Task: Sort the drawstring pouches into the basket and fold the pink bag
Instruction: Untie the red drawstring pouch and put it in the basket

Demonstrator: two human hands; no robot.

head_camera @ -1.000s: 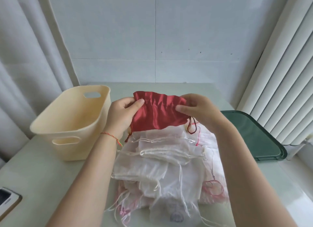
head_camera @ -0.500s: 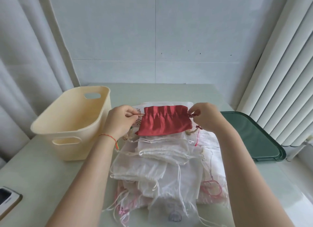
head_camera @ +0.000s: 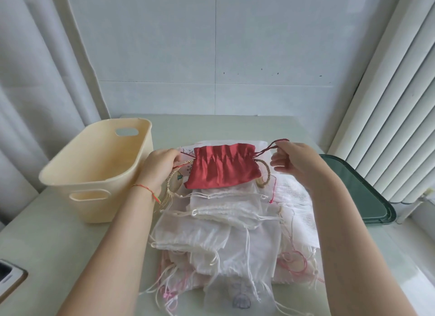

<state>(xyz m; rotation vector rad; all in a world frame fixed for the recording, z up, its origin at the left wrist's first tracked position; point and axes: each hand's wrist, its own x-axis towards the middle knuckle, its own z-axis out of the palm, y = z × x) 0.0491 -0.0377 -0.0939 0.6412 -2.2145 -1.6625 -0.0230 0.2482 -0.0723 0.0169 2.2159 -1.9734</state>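
Observation:
A red satin drawstring pouch [head_camera: 223, 167] lies at the far end of a pile of white mesh drawstring pouches [head_camera: 226, 226], its mouth gathered tight. My left hand [head_camera: 160, 169] pinches the cord at the pouch's left end. My right hand [head_camera: 294, 162] pinches the red cord [head_camera: 273, 146] pulled out from its right end. A cream plastic basket [head_camera: 94, 169] with nothing visible inside stands just left of my left hand. Pale pink fabric [head_camera: 294, 271] shows under the pile.
A dark green tray [head_camera: 367, 198] lies at the right table edge beside the vertical blinds. A phone [head_camera: 9, 280] sits at the near left corner. A twisted beige cord with a tassel [head_camera: 169, 188] lies under the red pouch. Curtain hangs at left.
The red pouch came down from mid-air onto the pile. Both hands moved apart, drawing the cords out sideways, and the pouch's mouth cinched into tight gathers.

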